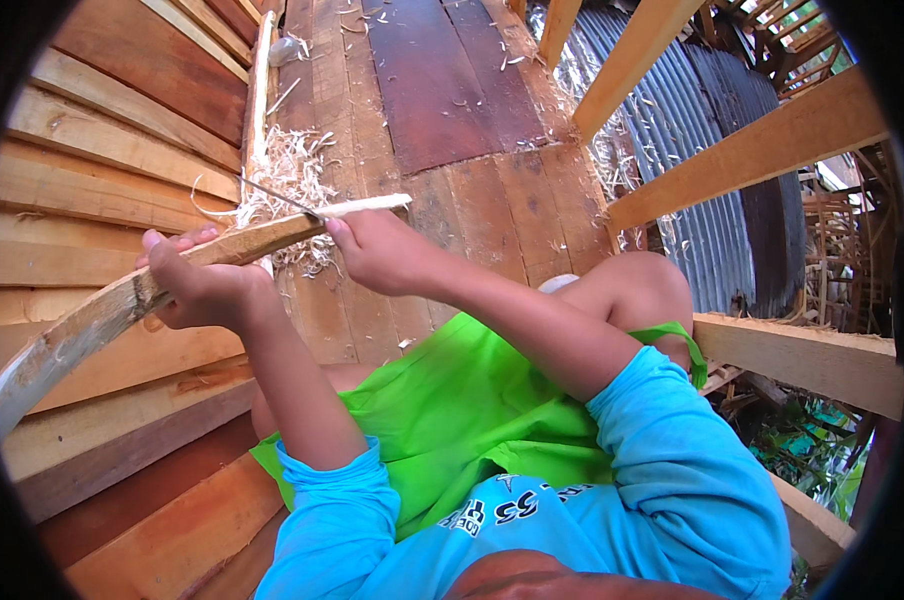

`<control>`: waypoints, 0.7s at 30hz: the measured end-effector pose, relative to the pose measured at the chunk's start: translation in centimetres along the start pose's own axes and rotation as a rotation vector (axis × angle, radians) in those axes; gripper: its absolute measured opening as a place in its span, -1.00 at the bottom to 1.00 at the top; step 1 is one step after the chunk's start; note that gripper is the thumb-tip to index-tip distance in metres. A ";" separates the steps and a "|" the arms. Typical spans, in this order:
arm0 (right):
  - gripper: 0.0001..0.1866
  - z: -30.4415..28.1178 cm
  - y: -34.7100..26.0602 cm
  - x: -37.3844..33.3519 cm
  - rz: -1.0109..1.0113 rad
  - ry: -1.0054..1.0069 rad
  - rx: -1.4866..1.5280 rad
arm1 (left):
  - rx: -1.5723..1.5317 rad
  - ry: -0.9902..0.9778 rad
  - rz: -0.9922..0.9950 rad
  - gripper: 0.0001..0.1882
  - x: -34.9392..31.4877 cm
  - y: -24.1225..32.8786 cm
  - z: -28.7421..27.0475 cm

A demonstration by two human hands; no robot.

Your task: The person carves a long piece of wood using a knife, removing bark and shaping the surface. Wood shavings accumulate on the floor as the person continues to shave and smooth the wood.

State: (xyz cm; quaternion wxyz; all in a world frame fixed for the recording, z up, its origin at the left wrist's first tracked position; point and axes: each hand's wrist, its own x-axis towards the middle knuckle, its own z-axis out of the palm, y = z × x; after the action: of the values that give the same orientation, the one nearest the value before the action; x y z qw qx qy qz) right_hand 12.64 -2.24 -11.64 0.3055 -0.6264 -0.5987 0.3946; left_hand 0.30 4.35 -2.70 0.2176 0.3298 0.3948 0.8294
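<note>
A long curved piece of wood [77,335] runs from the lower left up to the middle, its far end whittled pale. My left hand [207,285] is closed around it from below, palm up. My right hand [387,252] is closed on a knife near the pale end. The thin dark knife blade [280,196] slants up and left from that fist, its base against the wood. The knife's handle is hidden inside my right hand. Curly wood shavings [297,175] lie heaped beyond the blade, and one long thin curl hangs left of it.
I sit on a plank floor [477,215] strewn with loose shavings. A plank wall [102,205] stands close on the left. Wooden railing bars [747,155] are on the right, with corrugated metal sheets [707,130] beyond them. A pale narrow strip [262,85] runs along the wall's foot.
</note>
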 end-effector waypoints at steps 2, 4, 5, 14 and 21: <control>-0.45 0.1 2.3 1.0 0.064 -0.008 0.066 | 0.044 0.007 -0.013 -0.67 0.0 0.4 0.0; -0.46 0.0 7.5 1.4 0.309 0.011 0.140 | -0.037 0.013 -0.104 -0.68 0.6 -0.3 0.1; -0.46 -0.1 7.8 1.5 0.422 0.002 0.179 | -0.067 0.028 -0.137 -0.68 1.0 -0.1 0.1; -0.46 1.9 6.8 1.7 0.147 0.052 0.143 | -0.014 0.034 -0.069 -0.73 0.2 0.4 0.2; -0.47 1.2 4.4 1.3 0.142 0.086 -0.063 | -0.007 0.055 -0.039 -0.73 1.1 0.4 -0.1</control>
State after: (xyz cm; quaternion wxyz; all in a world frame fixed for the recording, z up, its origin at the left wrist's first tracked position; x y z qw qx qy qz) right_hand 13.81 -1.44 -16.19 0.2824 -0.6929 -0.5512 0.3691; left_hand -0.60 4.72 -2.04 0.2239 0.2981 0.4042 0.8352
